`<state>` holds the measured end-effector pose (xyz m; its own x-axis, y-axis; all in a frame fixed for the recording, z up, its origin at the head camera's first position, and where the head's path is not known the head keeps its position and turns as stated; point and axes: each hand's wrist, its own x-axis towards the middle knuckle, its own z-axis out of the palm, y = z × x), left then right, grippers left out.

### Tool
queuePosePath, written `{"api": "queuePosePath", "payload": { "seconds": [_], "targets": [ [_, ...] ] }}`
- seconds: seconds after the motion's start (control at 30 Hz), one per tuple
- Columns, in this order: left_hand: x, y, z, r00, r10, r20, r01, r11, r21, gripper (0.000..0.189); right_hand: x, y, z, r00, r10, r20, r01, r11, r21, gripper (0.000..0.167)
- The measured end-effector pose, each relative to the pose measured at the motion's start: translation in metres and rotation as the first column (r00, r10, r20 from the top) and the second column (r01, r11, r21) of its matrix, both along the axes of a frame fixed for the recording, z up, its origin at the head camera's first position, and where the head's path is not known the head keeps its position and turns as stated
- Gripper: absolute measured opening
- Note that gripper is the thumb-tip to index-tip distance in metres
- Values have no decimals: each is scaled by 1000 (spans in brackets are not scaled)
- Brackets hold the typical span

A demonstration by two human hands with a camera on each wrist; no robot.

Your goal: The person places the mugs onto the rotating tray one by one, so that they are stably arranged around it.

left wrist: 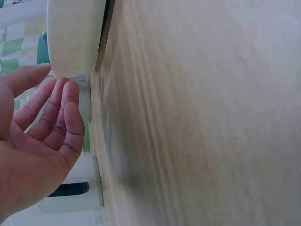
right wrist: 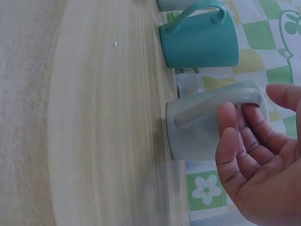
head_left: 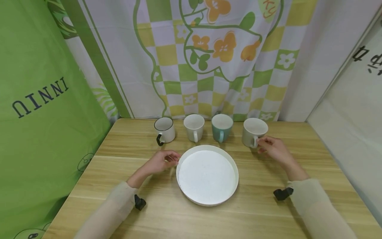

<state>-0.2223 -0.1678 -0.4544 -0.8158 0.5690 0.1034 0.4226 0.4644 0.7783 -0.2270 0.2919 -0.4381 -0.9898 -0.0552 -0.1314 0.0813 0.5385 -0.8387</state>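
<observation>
At the right end of a row of mugs stands a pale grey mug (head_left: 249, 133), upright. My right hand (right wrist: 263, 160) is at its handle (right wrist: 211, 106), fingertips right at the loop and the thumb held apart from it. In the middle of the table lies a round white tray (head_left: 207, 201) with a low rim. My left hand (head_left: 162, 162) is beside the tray's left rim, its fingers loosely bent and fingertips close to the edge. In the left wrist view the thumb and fingers stand apart at the tray's side (left wrist: 75, 42).
Left of the grey mug stand a teal mug (head_left: 221, 129), a white mug (head_left: 193, 127) and a white mug with black rim and handle (head_left: 167, 132). Behind the wooden table (head_left: 256, 212) hangs a patterned curtain (head_left: 206, 89). A green cloth (head_left: 44, 139) borders the left side.
</observation>
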Motion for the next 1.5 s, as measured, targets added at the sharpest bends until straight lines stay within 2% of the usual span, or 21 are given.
{"api": "queuePosePath", "payload": {
  "seconds": [0.2, 0.3, 0.47, 0.8, 0.93, 1.1, 1.23, 1.5],
  "targets": [
    [-10, -4, -25, 1000, 12, -15, -12, 1000, 15, 26, -2, -2, -3, 1000, -20, -6, 20, 1000, -9, 54],
    [-14, -6, -30, 1000, 16, -12, -16, 1000, 21, 26, -3, -4, -4, 1000, -25, -14, 25, 999, -21, 52],
    [-14, -7, -30, 1000, 21, 8, -21, 999, 24, 27, -3, -5, -5, 1000, -24, -18, 23, 999, -44, 49],
    [-13, -6, -30, 998, 44, 53, -45, 999, 1, 28, -5, 5, -9, 1000, 8, 6, -6, 982, -191, 40],
    [-13, -7, -31, 997, 39, 64, -41, 999, 21, 29, -7, 5, -9, 1000, -11, 13, 13, 974, -226, 46],
    [-11, -8, -33, 989, 47, 142, -57, 996, 64, 32, -8, 1, -9, 999, -16, 33, 23, 973, -228, 59],
    [-11, -9, -34, 978, 47, 205, -66, 994, 90, 34, -9, 0, -8, 999, -11, 44, 21, 968, -248, 59],
    [-9, -10, -31, 964, 29, 264, -55, 994, 92, 39, -8, -1, -6, 998, -18, 52, 32, 960, -279, 57]
  ]
}}
